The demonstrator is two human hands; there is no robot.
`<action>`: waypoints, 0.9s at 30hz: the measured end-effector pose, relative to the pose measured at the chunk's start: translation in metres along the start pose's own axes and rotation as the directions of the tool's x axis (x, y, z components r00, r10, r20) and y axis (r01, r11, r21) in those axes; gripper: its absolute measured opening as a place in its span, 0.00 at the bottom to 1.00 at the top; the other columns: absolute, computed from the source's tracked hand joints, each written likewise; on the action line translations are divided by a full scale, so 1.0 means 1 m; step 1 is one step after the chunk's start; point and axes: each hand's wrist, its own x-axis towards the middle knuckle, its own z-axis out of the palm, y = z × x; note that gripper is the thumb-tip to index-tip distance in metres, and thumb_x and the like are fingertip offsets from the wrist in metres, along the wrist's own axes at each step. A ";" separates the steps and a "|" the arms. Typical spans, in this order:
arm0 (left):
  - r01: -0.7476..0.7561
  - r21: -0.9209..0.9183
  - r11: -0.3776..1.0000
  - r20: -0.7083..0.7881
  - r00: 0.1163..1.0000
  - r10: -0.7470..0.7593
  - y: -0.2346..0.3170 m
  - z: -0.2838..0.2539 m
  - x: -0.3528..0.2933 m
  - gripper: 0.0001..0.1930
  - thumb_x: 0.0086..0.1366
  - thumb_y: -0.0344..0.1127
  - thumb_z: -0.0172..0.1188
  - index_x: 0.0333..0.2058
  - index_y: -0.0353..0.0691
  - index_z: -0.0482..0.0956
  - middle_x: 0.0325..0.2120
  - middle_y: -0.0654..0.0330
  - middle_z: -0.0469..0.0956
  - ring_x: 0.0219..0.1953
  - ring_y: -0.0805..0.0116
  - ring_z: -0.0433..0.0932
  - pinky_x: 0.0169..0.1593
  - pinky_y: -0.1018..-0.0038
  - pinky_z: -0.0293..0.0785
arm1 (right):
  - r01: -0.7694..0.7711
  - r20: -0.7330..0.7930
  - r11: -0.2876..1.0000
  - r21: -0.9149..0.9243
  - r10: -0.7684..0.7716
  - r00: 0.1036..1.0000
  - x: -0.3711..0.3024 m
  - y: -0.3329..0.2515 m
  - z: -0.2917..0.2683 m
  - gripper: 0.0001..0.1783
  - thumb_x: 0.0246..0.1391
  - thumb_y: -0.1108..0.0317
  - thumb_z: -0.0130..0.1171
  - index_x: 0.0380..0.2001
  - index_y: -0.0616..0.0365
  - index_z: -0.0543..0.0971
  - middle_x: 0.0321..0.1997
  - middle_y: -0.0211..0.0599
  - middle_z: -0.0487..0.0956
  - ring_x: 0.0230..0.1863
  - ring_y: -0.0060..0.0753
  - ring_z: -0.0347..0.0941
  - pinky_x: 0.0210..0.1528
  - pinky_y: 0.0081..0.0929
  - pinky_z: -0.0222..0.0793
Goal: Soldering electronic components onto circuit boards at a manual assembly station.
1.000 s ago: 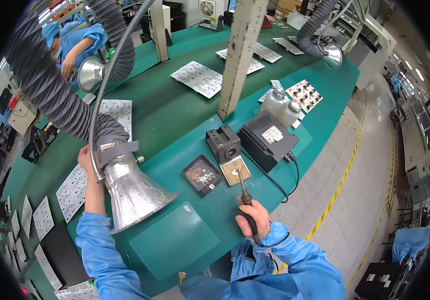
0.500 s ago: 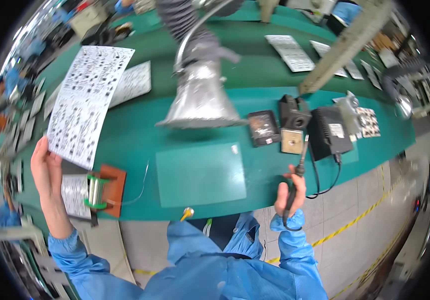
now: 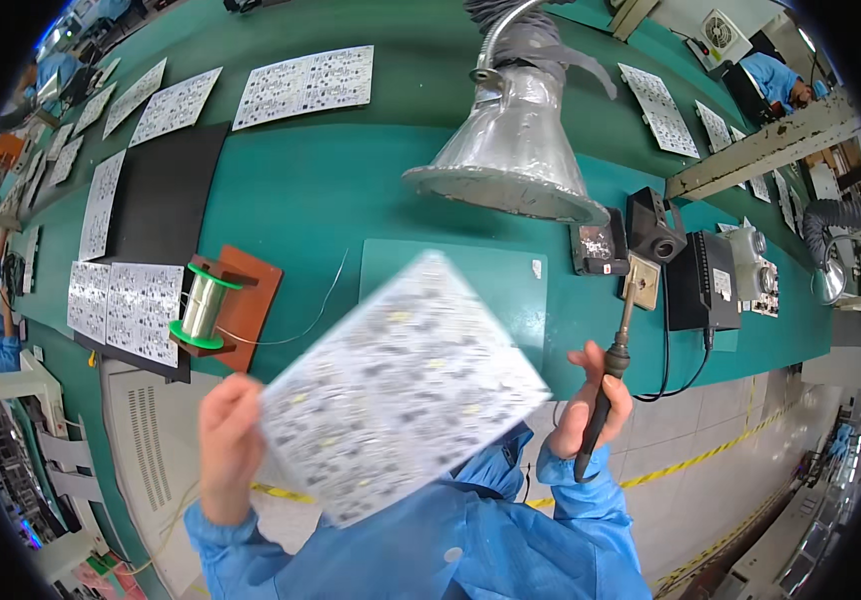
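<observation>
A white circuit board panel, smeared by motion, is pinched at its left corner by my left hand. It is tilted above the table's near edge and my lap, covering part of a pale green mat. My right hand grips the dark handle of a soldering iron, its tip pointing away from me toward a small tan sponge tray. Left of the panel stands a spool of solder wire with green rims, on a brown stand; a loose strand curls off to the right.
A silver fume hood hangs over the table. To the right sit an iron holder and a black soldering station. Several white panels lie left on a black mat; another panel lies at the back. A metal post rises right.
My left hand has brought the circuit board panel from the far left to in front of me. My right hand still holds the soldering iron. The view has shifted.
</observation>
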 end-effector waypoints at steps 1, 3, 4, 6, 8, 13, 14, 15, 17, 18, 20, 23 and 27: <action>0.033 0.019 0.999 0.058 0.998 -0.034 -0.009 0.018 0.013 0.06 0.64 0.31 0.58 0.33 0.35 0.73 0.26 0.66 0.72 0.31 0.80 0.70 0.35 0.81 0.66 | -0.035 0.021 0.998 0.048 0.034 0.999 -0.001 -0.003 0.004 0.26 0.62 0.55 0.52 0.58 0.55 0.62 0.58 0.63 0.71 0.53 0.51 0.72 0.57 0.49 0.66; 0.099 -0.021 0.995 0.187 0.978 -0.093 -0.022 0.042 0.035 0.07 0.67 0.32 0.57 0.35 0.34 0.74 0.28 0.65 0.75 0.30 0.80 0.72 0.34 0.81 0.69 | -0.157 0.022 0.980 0.122 0.156 0.988 0.000 -0.018 0.009 0.27 0.62 0.55 0.51 0.58 0.56 0.61 0.58 0.64 0.70 0.58 0.53 0.70 0.62 0.47 0.62; 0.130 -0.038 0.991 0.222 0.968 -0.118 -0.023 0.051 0.047 0.07 0.67 0.32 0.56 0.35 0.34 0.74 0.29 0.65 0.75 0.30 0.80 0.73 0.33 0.81 0.71 | -0.169 0.000 0.977 0.129 0.170 0.985 0.001 -0.016 0.010 0.26 0.61 0.56 0.52 0.58 0.57 0.62 0.58 0.65 0.70 0.59 0.53 0.70 0.63 0.47 0.60; 0.159 -0.031 0.987 0.266 0.953 -0.145 -0.025 0.061 0.068 0.07 0.68 0.32 0.55 0.36 0.34 0.74 0.29 0.65 0.76 0.30 0.80 0.75 0.33 0.81 0.73 | -0.195 -0.031 0.964 0.183 0.204 0.978 0.001 -0.010 0.009 0.24 0.59 0.65 0.54 0.57 0.58 0.63 0.58 0.64 0.71 0.62 0.52 0.67 0.66 0.46 0.56; 0.128 0.015 0.992 0.323 0.938 -0.126 -0.028 0.062 0.088 0.07 0.69 0.32 0.54 0.36 0.33 0.75 0.30 0.64 0.77 0.30 0.80 0.77 0.32 0.81 0.76 | -0.203 -0.030 0.969 0.139 0.209 0.977 0.002 -0.005 0.008 0.24 0.58 0.69 0.54 0.57 0.58 0.63 0.58 0.63 0.71 0.62 0.51 0.67 0.66 0.47 0.56; 0.145 0.168 0.975 0.223 0.958 -0.181 -0.025 0.081 0.118 0.10 0.70 0.34 0.53 0.38 0.32 0.76 0.33 0.62 0.79 0.34 0.77 0.79 0.34 0.80 0.78 | -0.254 0.018 0.966 0.050 0.254 0.967 -0.005 0.007 0.015 0.26 0.51 0.83 0.58 0.54 0.61 0.65 0.56 0.64 0.72 0.60 0.53 0.69 0.63 0.45 0.61; 0.155 0.144 0.977 0.181 0.967 -0.180 -0.026 0.087 0.121 0.10 0.70 0.34 0.53 0.40 0.31 0.76 0.34 0.62 0.79 0.35 0.77 0.79 0.35 0.79 0.78 | -0.260 0.024 0.964 0.048 0.259 0.966 -0.005 0.010 0.014 0.26 0.51 0.83 0.58 0.54 0.61 0.65 0.56 0.64 0.72 0.60 0.53 0.69 0.63 0.45 0.61; 0.163 0.122 0.979 0.136 0.974 -0.179 -0.025 0.091 0.123 0.11 0.70 0.35 0.54 0.43 0.31 0.76 0.35 0.61 0.78 0.36 0.76 0.79 0.36 0.78 0.79 | -0.199 0.079 0.979 -0.052 0.203 0.976 -0.004 0.012 0.013 0.27 0.52 0.83 0.58 0.55 0.61 0.65 0.56 0.64 0.72 0.61 0.52 0.68 0.63 0.44 0.61; 0.190 0.080 0.978 0.128 0.972 -0.199 -0.025 0.093 0.122 0.15 0.70 0.34 0.53 0.49 0.29 0.74 0.41 0.57 0.78 0.43 0.72 0.78 0.45 0.73 0.79 | -0.064 0.167 0.975 -0.211 0.101 0.981 0.003 0.012 0.015 0.27 0.51 0.83 0.59 0.55 0.63 0.66 0.55 0.65 0.73 0.60 0.50 0.69 0.61 0.42 0.63; 0.146 0.001 0.989 0.133 0.981 -0.145 -0.026 0.095 0.121 0.17 0.70 0.33 0.52 0.53 0.28 0.71 0.46 0.54 0.76 0.48 0.69 0.76 0.51 0.71 0.76 | -0.069 0.169 0.974 -0.215 0.107 0.980 0.003 0.013 0.016 0.27 0.51 0.83 0.59 0.55 0.63 0.66 0.55 0.65 0.73 0.60 0.50 0.69 0.61 0.42 0.63; 0.108 -0.080 0.991 0.134 0.986 -0.097 -0.025 0.097 0.120 0.19 0.70 0.32 0.52 0.56 0.27 0.69 0.50 0.51 0.75 0.53 0.65 0.74 0.56 0.69 0.73 | -0.027 0.230 0.962 -0.270 0.091 0.969 0.002 0.014 0.016 0.26 0.50 0.83 0.59 0.53 0.63 0.67 0.53 0.64 0.74 0.57 0.50 0.71 0.59 0.41 0.64; 0.101 -0.121 0.987 0.155 0.985 -0.082 -0.022 0.097 0.117 0.23 0.69 0.30 0.52 0.60 0.25 0.64 0.56 0.46 0.70 0.60 0.60 0.69 0.63 0.66 0.64 | 0.028 0.236 0.932 -0.361 0.062 0.970 0.007 0.013 0.020 0.26 0.47 0.80 0.63 0.51 0.61 0.69 0.50 0.60 0.77 0.50 0.50 0.74 0.53 0.42 0.65; -0.049 0.211 0.976 0.190 0.982 0.008 -0.021 0.096 0.109 0.27 0.67 0.30 0.54 0.62 0.26 0.61 0.58 0.44 0.68 0.62 0.57 0.67 0.64 0.66 0.61 | 0.097 0.234 0.897 -0.430 0.007 0.972 0.007 0.016 0.019 0.25 0.46 0.76 0.65 0.48 0.60 0.70 0.46 0.57 0.80 0.42 0.49 0.78 0.49 0.42 0.64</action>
